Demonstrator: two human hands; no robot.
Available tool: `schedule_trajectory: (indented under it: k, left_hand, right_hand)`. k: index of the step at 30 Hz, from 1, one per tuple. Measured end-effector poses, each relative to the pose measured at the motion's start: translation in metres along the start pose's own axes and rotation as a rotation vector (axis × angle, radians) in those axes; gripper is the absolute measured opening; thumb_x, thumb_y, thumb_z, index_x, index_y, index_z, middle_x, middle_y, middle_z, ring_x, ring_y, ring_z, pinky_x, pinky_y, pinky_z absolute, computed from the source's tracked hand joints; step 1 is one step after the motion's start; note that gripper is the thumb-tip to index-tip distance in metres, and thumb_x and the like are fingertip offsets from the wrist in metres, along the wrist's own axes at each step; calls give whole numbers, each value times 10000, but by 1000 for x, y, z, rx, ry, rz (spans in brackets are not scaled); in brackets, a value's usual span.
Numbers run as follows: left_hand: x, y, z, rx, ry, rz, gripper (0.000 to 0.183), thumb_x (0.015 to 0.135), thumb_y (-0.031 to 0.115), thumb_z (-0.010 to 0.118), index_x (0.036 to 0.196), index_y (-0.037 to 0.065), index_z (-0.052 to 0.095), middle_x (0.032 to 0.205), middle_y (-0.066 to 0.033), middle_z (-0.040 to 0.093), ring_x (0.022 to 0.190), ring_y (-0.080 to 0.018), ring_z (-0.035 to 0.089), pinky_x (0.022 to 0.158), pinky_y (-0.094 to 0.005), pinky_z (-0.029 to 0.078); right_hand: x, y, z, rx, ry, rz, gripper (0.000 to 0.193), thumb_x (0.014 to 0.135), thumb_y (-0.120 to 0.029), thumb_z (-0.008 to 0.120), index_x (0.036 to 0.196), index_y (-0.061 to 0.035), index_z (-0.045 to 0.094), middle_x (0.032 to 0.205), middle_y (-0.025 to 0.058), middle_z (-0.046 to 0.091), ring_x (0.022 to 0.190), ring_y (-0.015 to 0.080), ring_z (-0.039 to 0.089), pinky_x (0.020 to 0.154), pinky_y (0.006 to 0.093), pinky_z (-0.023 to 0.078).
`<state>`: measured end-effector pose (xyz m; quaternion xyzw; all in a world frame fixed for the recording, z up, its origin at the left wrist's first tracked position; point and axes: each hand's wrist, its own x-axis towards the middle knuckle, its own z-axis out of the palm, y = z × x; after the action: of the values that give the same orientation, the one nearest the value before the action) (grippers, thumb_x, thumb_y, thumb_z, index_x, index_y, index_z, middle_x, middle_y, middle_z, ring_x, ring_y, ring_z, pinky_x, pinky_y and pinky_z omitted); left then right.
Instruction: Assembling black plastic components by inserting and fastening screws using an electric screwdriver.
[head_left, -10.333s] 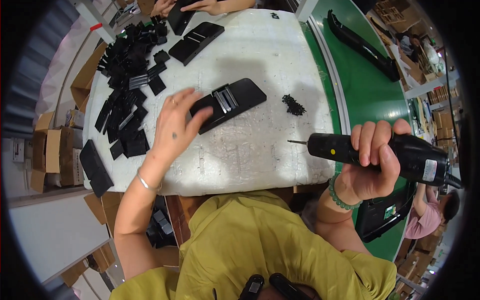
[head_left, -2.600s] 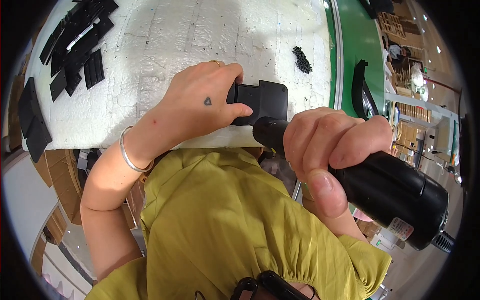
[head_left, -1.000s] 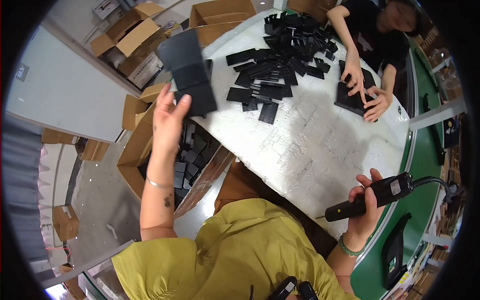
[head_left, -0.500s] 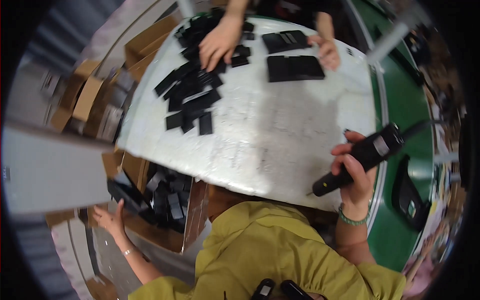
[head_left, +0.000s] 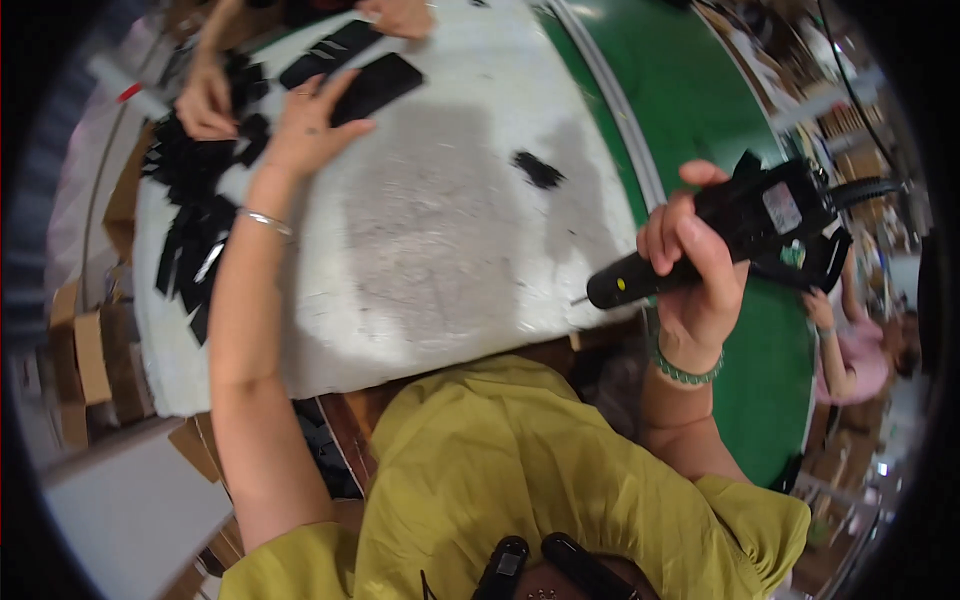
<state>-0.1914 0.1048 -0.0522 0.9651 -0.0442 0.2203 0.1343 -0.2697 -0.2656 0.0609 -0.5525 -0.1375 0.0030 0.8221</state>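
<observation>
My right hand (head_left: 695, 250) is wrapped round a black electric screwdriver (head_left: 735, 230), its thin bit pointing left over the near right of the table. A cable leaves its back end. My left hand (head_left: 308, 128) reaches far across the table with its fingers apart. Its fingertips are at the left end of a flat black panel (head_left: 378, 88); whether they touch it I cannot tell. A second black panel (head_left: 330, 55) with pale strips lies just beyond. A co-worker's hand (head_left: 400, 15) is near it, and the co-worker's other hand (head_left: 208, 105) is at a pile of black pieces (head_left: 195, 160).
The white-covered table (head_left: 450, 250) carries a small dark patch (head_left: 540, 168). A green conveyor belt (head_left: 690, 110) runs along the right, with a black part (head_left: 835, 258) on it behind the screwdriver. Cardboard boxes (head_left: 92, 355) stand left. Another person (head_left: 850, 360) is at far right.
My left hand has moved from beside the cardboard box at lower left up to the black panels. The view has swung right. My right hand still holds the screwdriver.
</observation>
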Motion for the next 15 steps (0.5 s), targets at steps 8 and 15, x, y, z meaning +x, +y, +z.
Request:
schedule_trajectory:
  k: [8,15]
  left_hand:
    - [-16,58,-11,-114,-24,-57,633,673,219,769,1263,150,549,916,-147,543,877,-288,511,822,-349,419]
    - [-106,149,-56,-366,-492,188,676,571,225,800,1212,188,587,1067,-163,480,967,-339,462,893,-408,408]
  right_hand:
    - [20,20,-33,30,129,-238,345,746,6,584,1066,73,471,671,55,509,511,138,482,522,266,407]
    - [41,45,-40,-101,193,-283,276,699,58,553,965,71,483,644,66,503,460,139,484,468,259,400]
